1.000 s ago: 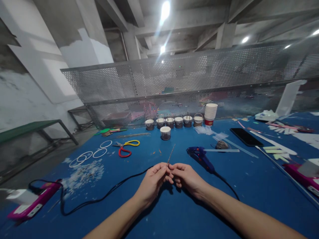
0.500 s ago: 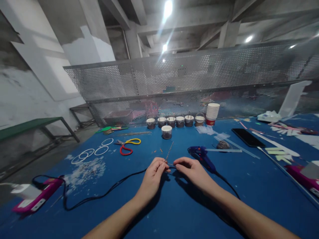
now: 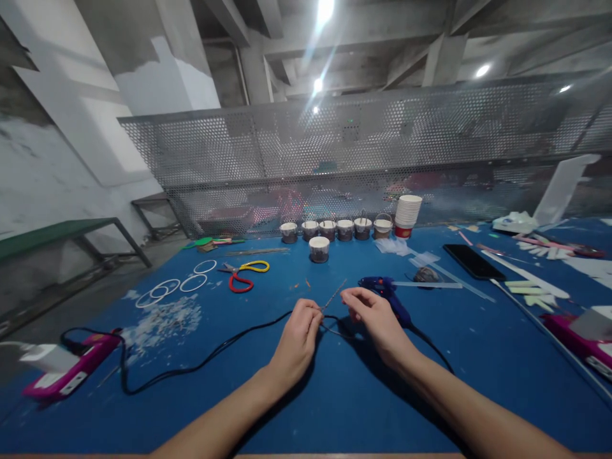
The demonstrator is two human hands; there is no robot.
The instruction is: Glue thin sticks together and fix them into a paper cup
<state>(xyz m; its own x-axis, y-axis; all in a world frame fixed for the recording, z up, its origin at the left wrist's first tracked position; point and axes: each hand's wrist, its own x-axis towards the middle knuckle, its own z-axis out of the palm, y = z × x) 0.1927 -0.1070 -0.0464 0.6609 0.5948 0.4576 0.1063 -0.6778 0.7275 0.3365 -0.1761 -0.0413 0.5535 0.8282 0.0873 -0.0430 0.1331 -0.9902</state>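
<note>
Pinched in my left hand (image 3: 300,335) is a thin twisted strand (image 3: 335,293), its free end slanting up and to the right. A loose thin length curves out below the same fingers. My right hand (image 3: 375,319) is closed just right of the strand, thumb and fingertips together; what it holds, if anything, is too small to make out. Beyond the hands stands a small white and grey cup (image 3: 319,249). The blue glue gun (image 3: 393,299) lies right beside my right hand. A black cable (image 3: 215,354) runs across the blue table under my hands.
Scissors (image 3: 243,275), white rings (image 3: 194,283) and pale scraps (image 3: 167,322) lie left. Several cups (image 3: 345,230) and a cup stack (image 3: 408,215) line the back. At right are a phone (image 3: 471,261), glue sticks (image 3: 530,289) and a pink power strip (image 3: 581,341); another (image 3: 76,370) is left.
My right hand has moved slightly right and up, away from my left hand. The strand leans further right, and a loose curved length now shows below it.
</note>
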